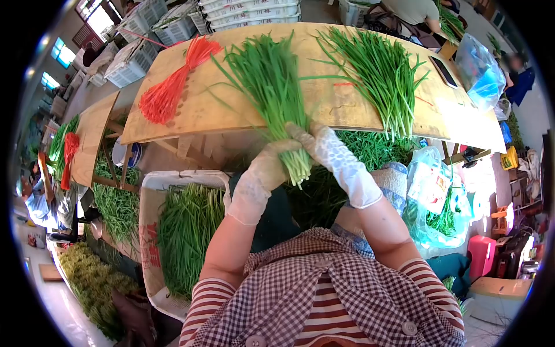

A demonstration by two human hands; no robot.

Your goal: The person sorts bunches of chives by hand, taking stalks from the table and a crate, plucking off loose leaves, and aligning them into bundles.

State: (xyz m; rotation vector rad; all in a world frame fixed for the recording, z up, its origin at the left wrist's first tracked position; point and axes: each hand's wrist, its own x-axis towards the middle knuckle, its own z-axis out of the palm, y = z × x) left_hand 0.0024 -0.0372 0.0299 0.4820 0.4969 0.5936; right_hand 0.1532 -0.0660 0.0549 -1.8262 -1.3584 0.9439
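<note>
A thick bunch of green garlic chives (266, 81) slants over the front edge of the wooden table, its pale cut ends pointing down toward me. My left hand (273, 163), in a thin whitish glove, is wrapped around the bunch near the stem ends. Gloved as well, my right hand (315, 141) grips the same bunch from the right, just above the left hand; the fingertips are slightly blurred. A second pile of chives (384, 81) lies on the table to the right. On the left rests a bundle of red ties (176, 84).
A white crate (151, 231) full of chives stands at my left. Loose greens (376, 147) lie under the wooden table (329, 110). A phone (443, 72) and plastic bag (480, 69) are at its right end. Stacked crates (248, 11) stand behind; another person (43, 196) works far left.
</note>
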